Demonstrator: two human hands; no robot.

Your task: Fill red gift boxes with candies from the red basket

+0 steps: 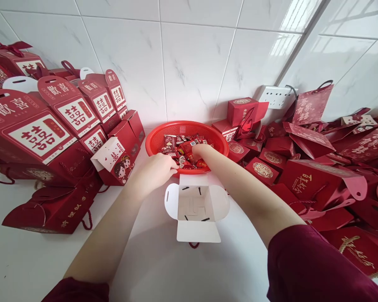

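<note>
A red plastic basket (156,137) stands against the tiled wall, holding many small wrapped candies (189,147). My left hand (159,168) is at the basket's near left rim, its fingers curled together over the candies; whatever they grip is hidden. Reaching in from the right, my right hand (202,152) is down among the candies, and its fingertips are out of sight. Between my forearms is an open gift box (198,231), white inside, with its flaps folded outward. I see no candy in it. A dark red cord loop shows at its near side.
Red gift boxes (39,136) with white labels are stacked on the left. Many more red boxes (321,180) are piled on the right. A white power strip (272,96) leans on the wall behind them. All stand on a white surface (164,268).
</note>
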